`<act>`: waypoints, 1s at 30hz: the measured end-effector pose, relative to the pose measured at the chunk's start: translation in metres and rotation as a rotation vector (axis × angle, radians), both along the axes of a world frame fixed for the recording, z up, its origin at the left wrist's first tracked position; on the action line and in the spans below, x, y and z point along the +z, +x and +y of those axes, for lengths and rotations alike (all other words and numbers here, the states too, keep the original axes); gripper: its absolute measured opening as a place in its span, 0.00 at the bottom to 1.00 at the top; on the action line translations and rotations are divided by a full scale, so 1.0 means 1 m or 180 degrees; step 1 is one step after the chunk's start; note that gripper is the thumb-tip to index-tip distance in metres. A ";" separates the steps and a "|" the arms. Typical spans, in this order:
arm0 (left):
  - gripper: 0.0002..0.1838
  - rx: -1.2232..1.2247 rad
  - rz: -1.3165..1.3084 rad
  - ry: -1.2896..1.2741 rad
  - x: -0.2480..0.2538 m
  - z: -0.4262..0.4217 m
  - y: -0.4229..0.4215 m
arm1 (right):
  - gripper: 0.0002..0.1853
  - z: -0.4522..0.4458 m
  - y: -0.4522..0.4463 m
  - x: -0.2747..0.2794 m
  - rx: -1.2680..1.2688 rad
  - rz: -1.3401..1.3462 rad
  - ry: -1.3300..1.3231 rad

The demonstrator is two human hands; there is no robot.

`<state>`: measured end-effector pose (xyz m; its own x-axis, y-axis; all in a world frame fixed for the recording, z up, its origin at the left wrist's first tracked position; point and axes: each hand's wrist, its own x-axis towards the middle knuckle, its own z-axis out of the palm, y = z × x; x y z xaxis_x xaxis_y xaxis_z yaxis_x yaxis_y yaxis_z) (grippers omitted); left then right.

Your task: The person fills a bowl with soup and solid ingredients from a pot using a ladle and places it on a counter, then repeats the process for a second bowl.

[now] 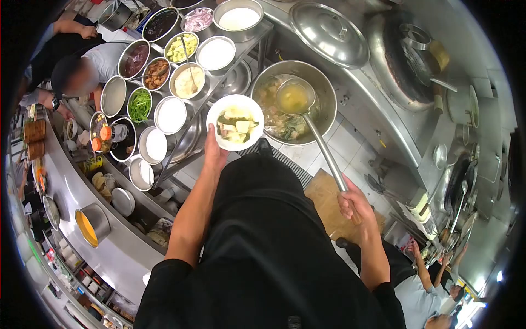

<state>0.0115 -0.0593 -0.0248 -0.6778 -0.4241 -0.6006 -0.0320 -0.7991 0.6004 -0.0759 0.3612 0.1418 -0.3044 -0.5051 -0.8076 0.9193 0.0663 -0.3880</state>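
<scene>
My left hand (214, 152) is closed on the rim of a white bowl (255, 112) that holds pale yellow chunks and dark green leaves. Its thumb lies along the near left side. My right hand (356, 202) grips the lower end of a long metal handle. That handle belongs to a ladle (323, 140), whose round cup is filled with yellow broth. The cup hangs over a large steel pot (330, 93) of soup with leaves and chunks in it. Bowl and ladle cup are apart, the bowl to the left at the pot's edge.
Steel containers of ingredients, among them green strips (139, 105) and white powder (170, 114), crowd the rack at left. A domed lid (323, 27) and a big wok (386, 66) lie at upper right. Co-workers stand at far left and lower right. A cardboard sheet (326, 200) covers some floor tiles.
</scene>
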 end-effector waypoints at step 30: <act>0.33 -0.0579 0.0482 0.0038 0.033 0.030 -0.111 | 0.41 -0.031 0.031 0.084 0.1013 0.1931 0.1525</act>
<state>-0.0993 -0.0291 0.0086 -0.8251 -0.2802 -0.4905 -0.0864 -0.7955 0.5997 -0.0447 0.3302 0.2257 -0.6566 -0.2842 -0.6987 0.4693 0.5712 -0.6734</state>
